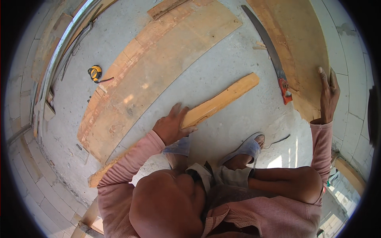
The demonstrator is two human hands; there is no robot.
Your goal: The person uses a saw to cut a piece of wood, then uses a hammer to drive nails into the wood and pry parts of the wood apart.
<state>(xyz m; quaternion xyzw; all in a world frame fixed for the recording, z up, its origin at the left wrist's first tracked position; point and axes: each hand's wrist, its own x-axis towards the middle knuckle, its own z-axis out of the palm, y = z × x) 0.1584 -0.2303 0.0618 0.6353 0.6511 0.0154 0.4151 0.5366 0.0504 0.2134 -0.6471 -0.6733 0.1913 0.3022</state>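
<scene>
My left hand (172, 123) is closed around a long wooden plank (222, 99), its fingers over the far edge and its thumb on the near side. The plank slants up to the right above the floor, and my left sleeve covers part of it. At the right, my right hand (329, 95) grips the outer edge of a plywood board (305, 43), with the thumb on its face. Close to that board lies a handsaw (270, 49) with a dark blade and red handle, left of my right hand.
A long plywood strip (158, 67) lies across the floor ahead. Left of it sits a yellow and black tape measure (95, 73). Metal and wooden lengths (53, 65) lean along the left block wall. My sandalled feet (248, 148) and bent knees are close below the plank.
</scene>
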